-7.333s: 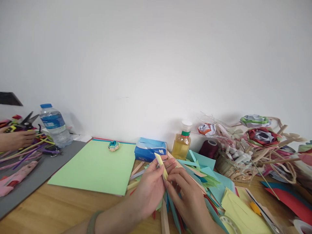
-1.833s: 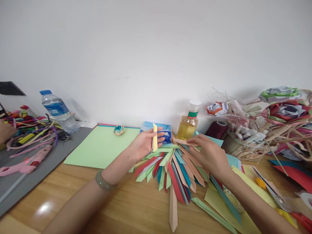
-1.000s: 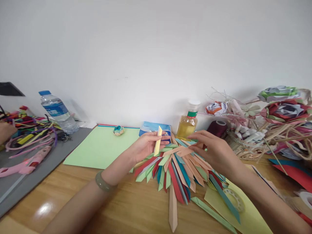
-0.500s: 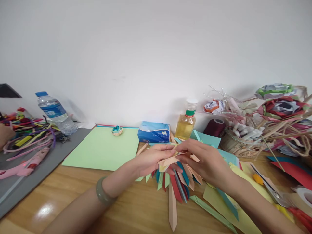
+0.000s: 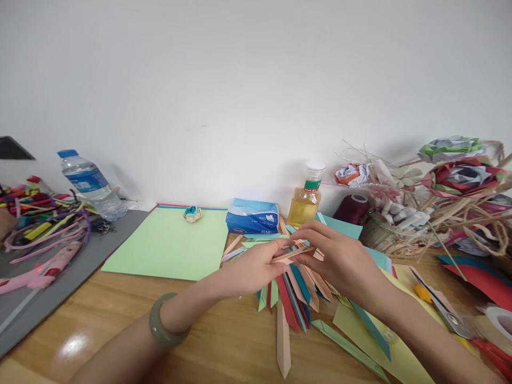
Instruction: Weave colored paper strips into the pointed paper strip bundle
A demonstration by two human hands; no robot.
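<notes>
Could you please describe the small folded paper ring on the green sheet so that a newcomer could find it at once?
Start at the large light green sheet lying flat on the wooden table, left of the blue tissue pack. At its far edge, near the wall, sits the small paper ring. It is the only thing on that sheet, teal inside with a beige rim.

You get bright, even daylight with soft, faint shadows behind the water bottle (image 5: 90,184) and oil bottle (image 5: 306,200). A white glare patch sits on the desk (image 5: 76,341) at lower left. The wide lens bends the edges, and your hands look slightly soft.
</notes>
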